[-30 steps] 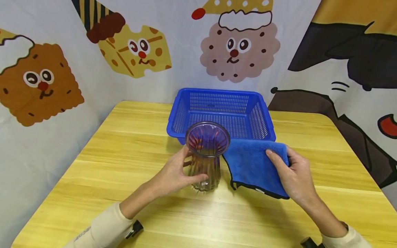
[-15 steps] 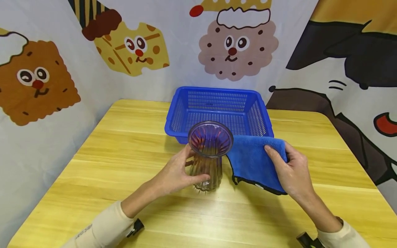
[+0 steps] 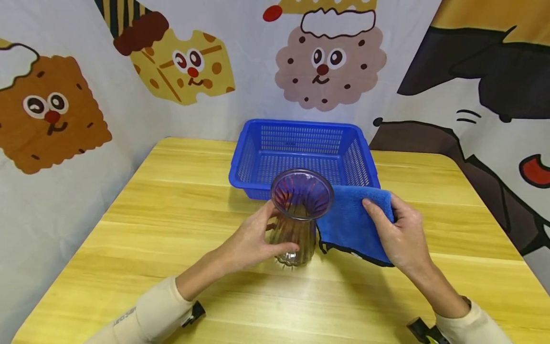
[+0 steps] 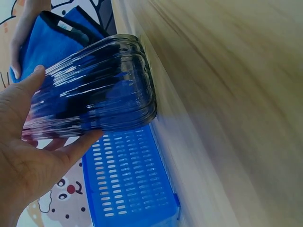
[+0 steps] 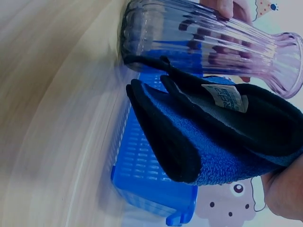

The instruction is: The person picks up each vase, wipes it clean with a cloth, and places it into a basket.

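A ribbed, clear glass vase (image 3: 296, 234) with a flared, purple-tinted rim stands upright near the middle of the table. My left hand (image 3: 251, 239) grips it round the side, thumb across the front and fingers behind. To its right, my right hand (image 3: 406, 234) pinches a folded blue cloth (image 3: 354, 220) with black edging, thumb on the near face. The cloth hangs beside the vase and overlaps its right side in the head view. A white label (image 5: 227, 98) shows on the cloth in the right wrist view. The fingers behind the cloth are mostly hidden.
Behind the vase sits a blue perforated plastic basket (image 3: 301, 125) near the table's back edge. The light wooden table (image 3: 172, 200) reaches out on both sides of the hands. A cartoon-printed sheet (image 3: 253, 95) hangs behind it.
The vase has shifted slightly right with my left hand round it. My right hand has brought the cloth a little to the left, narrowing the gap between them.
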`<act>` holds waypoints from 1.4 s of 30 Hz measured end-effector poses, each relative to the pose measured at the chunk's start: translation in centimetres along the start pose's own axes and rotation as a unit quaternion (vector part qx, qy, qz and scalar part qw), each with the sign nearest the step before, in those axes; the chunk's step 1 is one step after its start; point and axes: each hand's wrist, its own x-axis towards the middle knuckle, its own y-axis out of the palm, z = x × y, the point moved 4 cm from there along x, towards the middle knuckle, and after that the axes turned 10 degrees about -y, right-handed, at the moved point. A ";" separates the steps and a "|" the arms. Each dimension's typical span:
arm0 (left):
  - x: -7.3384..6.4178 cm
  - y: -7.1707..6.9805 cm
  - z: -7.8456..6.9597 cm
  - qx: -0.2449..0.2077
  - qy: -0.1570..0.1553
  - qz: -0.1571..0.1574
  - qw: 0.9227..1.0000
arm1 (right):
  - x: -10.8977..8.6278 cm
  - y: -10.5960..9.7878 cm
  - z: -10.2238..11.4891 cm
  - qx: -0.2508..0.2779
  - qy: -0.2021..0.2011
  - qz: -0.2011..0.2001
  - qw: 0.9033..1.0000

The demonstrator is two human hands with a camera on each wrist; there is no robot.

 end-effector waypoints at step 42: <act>0.2 0.8 -0.3 0.038 0.009 -0.006 0.999 | -2.4 3.6 1.6 0.171 -0.066 0.025 0.983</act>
